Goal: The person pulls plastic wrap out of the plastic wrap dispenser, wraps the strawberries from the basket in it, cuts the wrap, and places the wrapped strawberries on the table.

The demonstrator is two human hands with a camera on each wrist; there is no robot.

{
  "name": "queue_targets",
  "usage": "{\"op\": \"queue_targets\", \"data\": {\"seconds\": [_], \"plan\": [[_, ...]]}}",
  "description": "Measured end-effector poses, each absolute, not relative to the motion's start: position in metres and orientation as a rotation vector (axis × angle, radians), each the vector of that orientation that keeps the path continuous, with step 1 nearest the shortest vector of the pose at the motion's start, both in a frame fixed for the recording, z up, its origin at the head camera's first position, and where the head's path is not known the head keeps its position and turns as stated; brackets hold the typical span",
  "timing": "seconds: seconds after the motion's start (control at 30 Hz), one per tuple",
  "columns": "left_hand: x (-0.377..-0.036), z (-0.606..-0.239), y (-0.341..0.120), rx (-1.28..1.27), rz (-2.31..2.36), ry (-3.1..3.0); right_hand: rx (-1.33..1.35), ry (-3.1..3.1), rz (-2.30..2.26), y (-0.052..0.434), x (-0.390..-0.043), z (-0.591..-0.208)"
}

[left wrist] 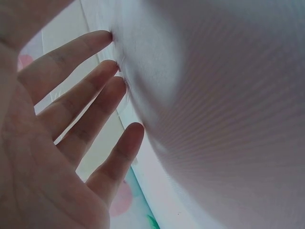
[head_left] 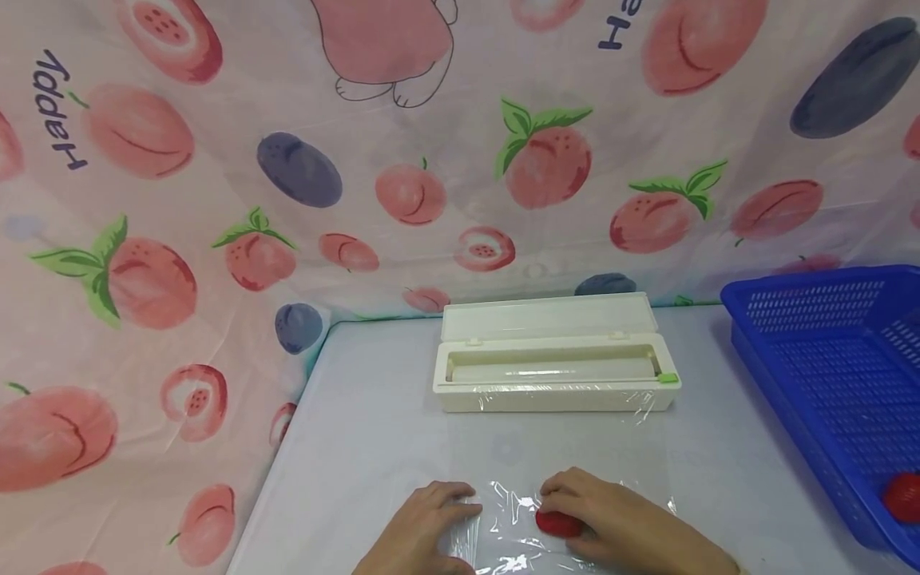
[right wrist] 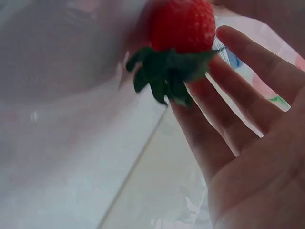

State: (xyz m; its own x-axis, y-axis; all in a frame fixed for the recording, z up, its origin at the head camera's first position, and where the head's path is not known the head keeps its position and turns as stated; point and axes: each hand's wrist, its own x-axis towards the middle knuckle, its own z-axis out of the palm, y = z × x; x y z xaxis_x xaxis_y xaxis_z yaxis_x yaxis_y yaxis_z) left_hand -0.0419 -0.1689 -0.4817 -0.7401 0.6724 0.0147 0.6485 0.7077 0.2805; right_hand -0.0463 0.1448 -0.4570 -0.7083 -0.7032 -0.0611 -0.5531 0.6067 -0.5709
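Left hand (head_left: 424, 531): laid flat with fingers spread, pressed on the crinkled clear cling film (head_left: 575, 471) | strawberry (head_left: 557, 523): red, dimpled, held on the film under the right hand (head_left: 611, 523), fingers curved over it; green leafy cap seen only by the right wrist view | cream oblong film dispenser (head_left: 553, 367), lid open | blue perforated basket (head_left: 826, 375), far right.

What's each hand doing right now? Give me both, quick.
Left hand: open, straight fingers pressing the cling film flat on the table.
Right hand: fingers on the strawberry; whether they grip it cannot be told.
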Motion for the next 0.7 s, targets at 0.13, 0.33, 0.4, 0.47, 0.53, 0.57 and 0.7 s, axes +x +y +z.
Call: {"op": "queue_targets", "data": {"seconds": [0.13,0.33,0.4,0.47,0.53,0.57,0.7], "plan": [[-0.042,-0.481,-0.168,1.079,0.41,2.814,-0.982,2.573,-0.754,0.151,-0.045,-0.451],[-0.042,-0.481,-0.168,1.085,0.427,2.811,-0.975,2.636,-0.691,0.169,-0.042,-0.45],[-0.041,-0.481,-0.168,1.093,0.423,2.816,-0.934,2.635,-0.69,0.176,-0.042,-0.451],[-0.041,-0.481,-0.168,1.108,0.413,2.825,-0.894,2.628,-0.708,0.183,-0.041,-0.453],[-0.041,-0.481,-0.168,1.114,0.406,2.832,-0.844,2.627,-0.712,0.189,-0.039,-0.455],[-0.041,-0.481,-0.168,1.118,0.401,2.836,-0.83,2.634,-0.708,0.192,-0.039,-0.457],[-0.041,-0.482,-0.168,1.115,0.397,2.836,-0.823,2.676,-0.684,0.203,-0.037,-0.465]]}}
